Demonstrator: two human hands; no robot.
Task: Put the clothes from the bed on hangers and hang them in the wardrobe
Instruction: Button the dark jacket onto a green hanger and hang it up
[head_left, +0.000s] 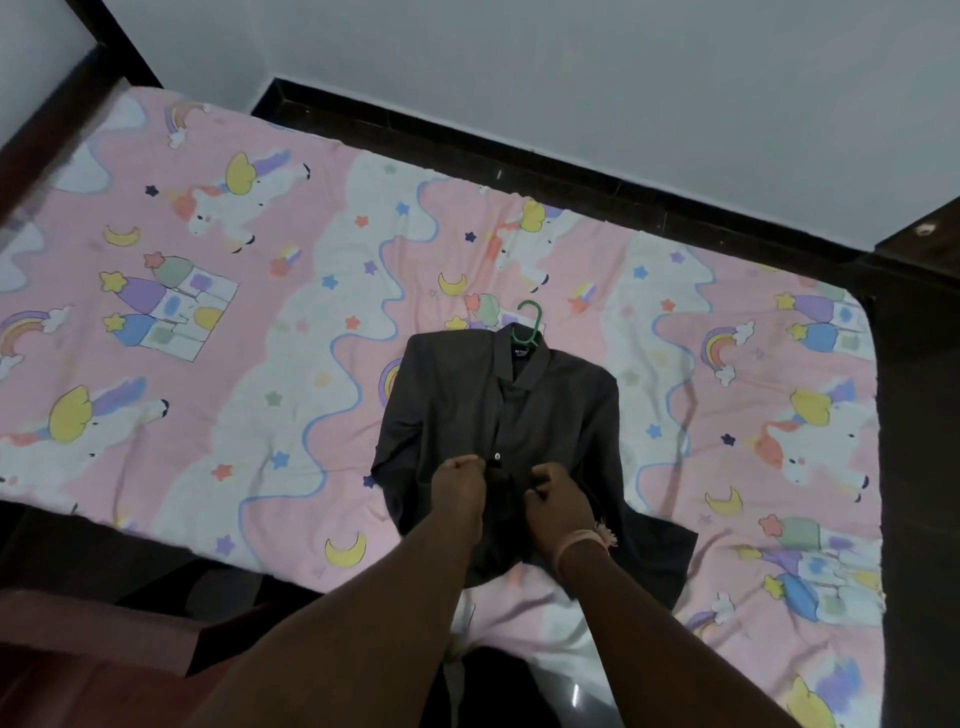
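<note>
A dark grey button-up shirt (457, 395) lies flat on the bed (218, 312), collar pointing away from me. A green hanger (531, 325) sits inside it, its hook sticking out past the collar. My left hand (460, 486) pinches the left edge of the shirt's front placket, just below a white button. My right hand (556, 493) pinches the right edge of the placket beside it. Both hands meet at the shirt's middle. The shirt's lower part hangs over the bed's near edge.
The bed carries a pink sheet printed with unicorns, moons and rainbows. A dark wooden bed frame (623, 192) runs along the pale wall behind. A dark post (62, 109) stands at the left. A reddish surface (78, 660) lies at the lower left.
</note>
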